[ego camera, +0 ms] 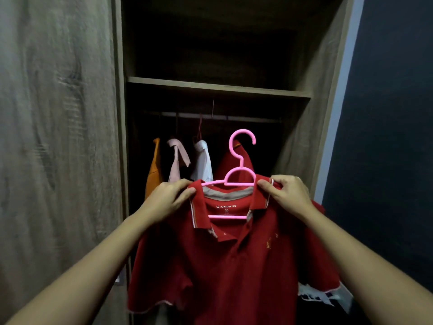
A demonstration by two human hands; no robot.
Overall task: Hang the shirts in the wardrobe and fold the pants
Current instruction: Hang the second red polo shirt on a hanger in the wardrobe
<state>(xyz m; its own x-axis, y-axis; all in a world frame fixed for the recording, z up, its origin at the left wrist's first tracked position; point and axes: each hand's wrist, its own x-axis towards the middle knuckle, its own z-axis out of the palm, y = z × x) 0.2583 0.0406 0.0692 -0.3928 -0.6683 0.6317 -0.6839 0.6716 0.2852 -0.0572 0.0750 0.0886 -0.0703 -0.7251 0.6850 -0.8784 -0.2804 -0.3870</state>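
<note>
I hold a red polo shirt (234, 266) up in front of the open wardrobe (302, 141). A pink plastic hanger (241, 158) sits inside its collar, hook upright and below the hanging rail (220, 116). My left hand (168, 198) pinches the collar's left side. My right hand (288, 193) pinches the collar's right side. The shirt's lower part hangs down past the frame's bottom.
On the rail hang an orange shirt (153, 170), a pale pink shirt (177, 160), a white shirt (202, 160) and another red shirt (234, 160) behind the hanger. A shelf (218, 86) spans above the rail. A wooden door (58, 148) stands left, a dark wall (386, 137) right.
</note>
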